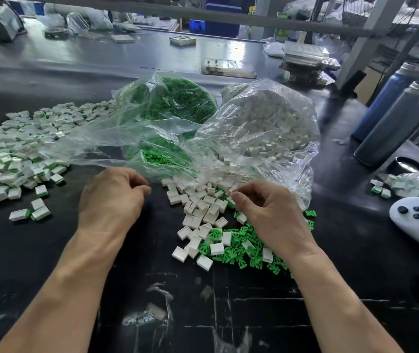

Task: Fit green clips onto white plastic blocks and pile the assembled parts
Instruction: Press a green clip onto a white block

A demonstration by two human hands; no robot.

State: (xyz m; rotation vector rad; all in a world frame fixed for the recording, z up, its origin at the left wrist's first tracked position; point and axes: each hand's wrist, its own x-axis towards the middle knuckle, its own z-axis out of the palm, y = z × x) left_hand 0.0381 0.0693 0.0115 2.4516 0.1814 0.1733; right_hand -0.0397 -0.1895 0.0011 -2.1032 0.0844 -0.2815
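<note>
We're between parts: both hands hover over the table (50, 80), fingers curled. Left hand (111, 197) sits just near of the green bag (167, 103) mouth, fingertips pinched together; something small may be in there, but we cannot tell (too little shows). Right hand (267, 212) is over the loose blocks (203, 212), fingertips curled down among them, thumb tucked against the index; whether it already pinches a block, we cannot tell either.

Stock: loose clips (236, 248) lie near and right of the blocks, partly under the right wrist. More blocks spill from the white bag (261, 123), far right of centre. Finished pile (12, 154) spreads along the left, well apart from the raw stock.

How we'd do this step well:
- Take one block only, open side facing the clip, so no re-flip in the fingers.
- Pick a clip by its body, prongs leading.
- Seat it straight; a skewed push will likely jam or bend a prong.
- Toss the finished part left, clear of the bag film, so it doesn't mix with raw blocks.

Pose: both forearms run in from the near edge, wrists slightly raised, backs of hands up, hands apart and level with each other.
</note>
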